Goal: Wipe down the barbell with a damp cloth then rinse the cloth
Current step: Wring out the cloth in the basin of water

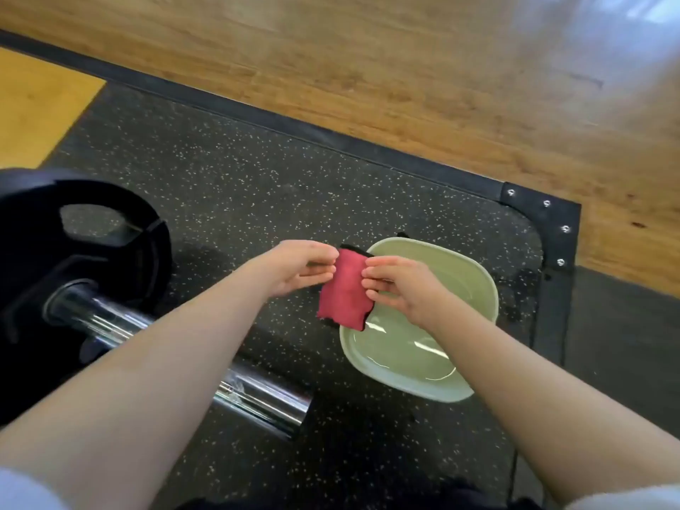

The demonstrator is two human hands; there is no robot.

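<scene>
Red cloth [344,288] is being pinched by left hand [298,268] and right hand [401,288] over a water-filled green basin [474,274], beside the barbell [257,395].

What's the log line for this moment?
left hand, right hand: pinch red cloth | cloth: over basin rim | barbell: on mat

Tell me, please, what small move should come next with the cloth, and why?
Probably lower the cloth into the water in the basin: the left hand and right hand pinch its upper edges, and it hangs over the basin's rim, apart from the barbell.
</scene>
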